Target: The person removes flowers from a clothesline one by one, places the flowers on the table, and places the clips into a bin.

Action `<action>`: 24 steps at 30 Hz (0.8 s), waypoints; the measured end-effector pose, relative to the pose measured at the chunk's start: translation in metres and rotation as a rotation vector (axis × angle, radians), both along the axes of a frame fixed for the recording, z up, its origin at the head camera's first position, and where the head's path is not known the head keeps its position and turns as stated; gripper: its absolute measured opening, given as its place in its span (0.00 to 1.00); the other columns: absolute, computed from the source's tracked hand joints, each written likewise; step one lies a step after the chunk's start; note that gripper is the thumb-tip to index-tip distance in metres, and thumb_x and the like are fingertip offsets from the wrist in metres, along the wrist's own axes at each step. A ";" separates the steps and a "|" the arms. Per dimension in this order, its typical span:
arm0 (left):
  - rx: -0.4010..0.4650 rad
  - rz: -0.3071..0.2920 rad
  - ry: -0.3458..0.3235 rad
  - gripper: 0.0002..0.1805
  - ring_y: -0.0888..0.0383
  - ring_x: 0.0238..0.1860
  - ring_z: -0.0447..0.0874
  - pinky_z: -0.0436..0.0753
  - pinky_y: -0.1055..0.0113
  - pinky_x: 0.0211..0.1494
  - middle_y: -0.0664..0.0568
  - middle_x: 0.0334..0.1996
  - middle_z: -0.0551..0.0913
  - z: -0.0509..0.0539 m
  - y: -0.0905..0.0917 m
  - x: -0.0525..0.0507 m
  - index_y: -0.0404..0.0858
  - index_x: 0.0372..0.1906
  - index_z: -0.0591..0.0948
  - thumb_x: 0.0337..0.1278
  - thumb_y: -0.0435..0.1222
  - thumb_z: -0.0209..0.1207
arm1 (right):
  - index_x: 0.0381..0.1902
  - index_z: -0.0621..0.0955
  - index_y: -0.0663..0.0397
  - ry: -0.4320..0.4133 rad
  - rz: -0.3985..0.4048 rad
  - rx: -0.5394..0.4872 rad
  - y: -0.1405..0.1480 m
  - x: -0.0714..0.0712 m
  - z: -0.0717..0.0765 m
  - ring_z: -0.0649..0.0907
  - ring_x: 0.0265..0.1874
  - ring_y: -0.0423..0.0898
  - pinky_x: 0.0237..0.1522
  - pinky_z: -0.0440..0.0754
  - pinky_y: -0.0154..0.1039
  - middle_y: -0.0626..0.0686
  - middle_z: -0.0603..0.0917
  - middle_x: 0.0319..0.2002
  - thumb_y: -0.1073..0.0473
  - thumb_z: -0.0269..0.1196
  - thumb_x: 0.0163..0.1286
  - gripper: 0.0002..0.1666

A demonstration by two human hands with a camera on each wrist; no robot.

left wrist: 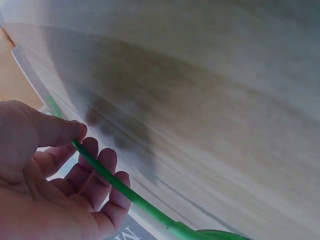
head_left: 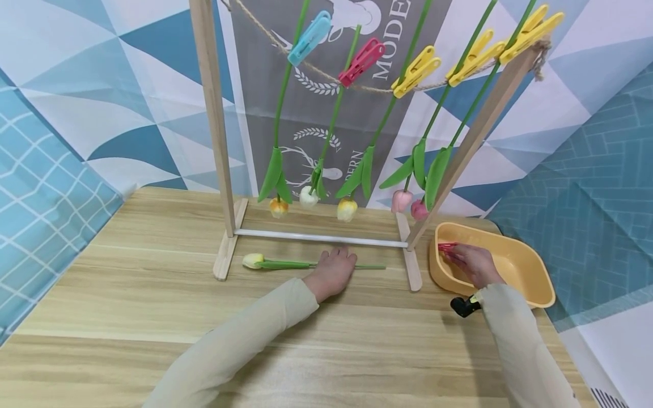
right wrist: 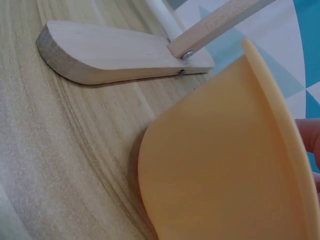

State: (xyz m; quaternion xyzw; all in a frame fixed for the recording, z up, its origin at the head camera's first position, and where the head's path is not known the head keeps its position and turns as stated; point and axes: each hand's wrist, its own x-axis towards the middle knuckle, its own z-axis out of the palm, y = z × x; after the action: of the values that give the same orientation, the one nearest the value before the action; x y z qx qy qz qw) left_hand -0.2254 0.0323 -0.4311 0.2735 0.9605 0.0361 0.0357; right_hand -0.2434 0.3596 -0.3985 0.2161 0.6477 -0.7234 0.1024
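Observation:
My left hand (head_left: 334, 273) pinches the green stem (left wrist: 107, 175) of an artificial tulip between thumb and forefinger, just at the table. The tulip's pale yellow bloom (head_left: 253, 260) points left, and its stem tip shows right of the hand. Inside a yellow-orange plastic basin (head_left: 542, 269), my right hand (head_left: 475, 264) grips a red clothespin (head_left: 447, 247) near the left wall. Only bits of the right fingers (right wrist: 311, 135) appear past the basin's rim in the right wrist view, where the clothespin is hidden.
A wooden frame (head_left: 213, 113) with a white crossbar (head_left: 321, 238) stands behind the hands. Along its twine hang several upside-down tulips, held by a blue clothespin (head_left: 309, 38), a red clothespin (head_left: 361, 62) and yellow clothespins (head_left: 416, 71). One frame foot (right wrist: 115, 52) lies left of the basin.

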 end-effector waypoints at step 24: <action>-0.037 0.012 -0.005 0.10 0.53 0.48 0.76 0.75 0.61 0.43 0.49 0.45 0.79 0.008 -0.012 -0.001 0.41 0.45 0.76 0.59 0.29 0.51 | 0.55 0.69 0.71 -0.150 0.018 0.278 0.000 -0.012 -0.008 0.83 0.25 0.38 0.36 0.83 0.31 0.45 0.79 0.24 0.69 0.53 0.65 0.20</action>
State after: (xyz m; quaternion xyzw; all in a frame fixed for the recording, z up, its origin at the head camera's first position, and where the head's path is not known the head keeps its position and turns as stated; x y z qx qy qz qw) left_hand -0.2265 0.0205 -0.4236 0.2672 0.9625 0.0192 0.0428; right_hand -0.2551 0.3594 -0.4066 0.2759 0.7339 -0.6078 0.1259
